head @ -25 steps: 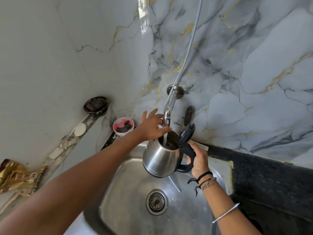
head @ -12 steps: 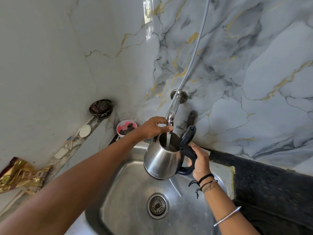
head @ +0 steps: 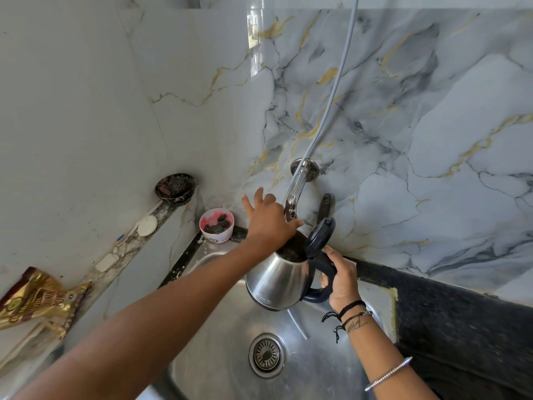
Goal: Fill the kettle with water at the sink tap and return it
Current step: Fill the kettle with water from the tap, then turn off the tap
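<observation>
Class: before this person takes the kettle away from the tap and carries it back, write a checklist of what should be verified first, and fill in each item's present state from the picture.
1. Kettle held securely: ok, the right hand has a closed grip on the black handle.
2. Lid closed for carrying: not ok, it stands flipped open.
3. Tap turned off: cannot tell; the left hand is at the spout end, and no stream is visible.
4. Water level sufficient: cannot tell, the inside is dark.
5. Kettle over the sink: ok, any drips fall into the basin.
</observation>
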Demonstrator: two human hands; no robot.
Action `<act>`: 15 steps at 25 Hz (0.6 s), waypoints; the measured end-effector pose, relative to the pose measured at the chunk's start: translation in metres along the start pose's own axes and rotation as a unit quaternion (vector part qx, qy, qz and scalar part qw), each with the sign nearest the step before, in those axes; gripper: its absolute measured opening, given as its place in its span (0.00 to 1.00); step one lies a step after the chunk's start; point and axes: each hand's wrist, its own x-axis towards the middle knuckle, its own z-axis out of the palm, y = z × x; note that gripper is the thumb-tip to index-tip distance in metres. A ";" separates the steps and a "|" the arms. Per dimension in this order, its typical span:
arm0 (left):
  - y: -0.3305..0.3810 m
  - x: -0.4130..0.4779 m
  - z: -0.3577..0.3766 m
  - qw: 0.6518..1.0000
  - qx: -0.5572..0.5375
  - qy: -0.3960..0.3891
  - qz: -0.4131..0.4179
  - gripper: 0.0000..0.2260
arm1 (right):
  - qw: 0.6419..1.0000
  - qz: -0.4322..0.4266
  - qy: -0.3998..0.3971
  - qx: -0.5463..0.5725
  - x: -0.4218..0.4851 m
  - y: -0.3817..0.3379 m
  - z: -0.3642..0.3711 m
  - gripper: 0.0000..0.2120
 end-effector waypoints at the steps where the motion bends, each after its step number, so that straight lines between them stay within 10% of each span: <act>1: 0.004 -0.004 0.002 1.000 0.022 0.007 -0.003 0.21 | 1.000 0.002 0.004 0.001 -0.002 0.001 -0.002 0.10; 6: 0.001 -0.023 -0.010 1.000 0.009 0.016 0.024 0.22 | 1.000 -0.006 0.003 0.010 -0.012 -0.008 -0.007 0.07; 12: 0.034 -0.066 -0.021 0.880 0.008 0.126 0.458 0.28 | 0.998 -0.042 0.049 -0.024 -0.019 -0.035 -0.022 0.09; 15: 0.032 -0.087 -0.020 0.861 0.117 0.083 0.488 0.28 | 0.995 -0.056 0.046 -0.068 -0.037 -0.042 -0.027 0.13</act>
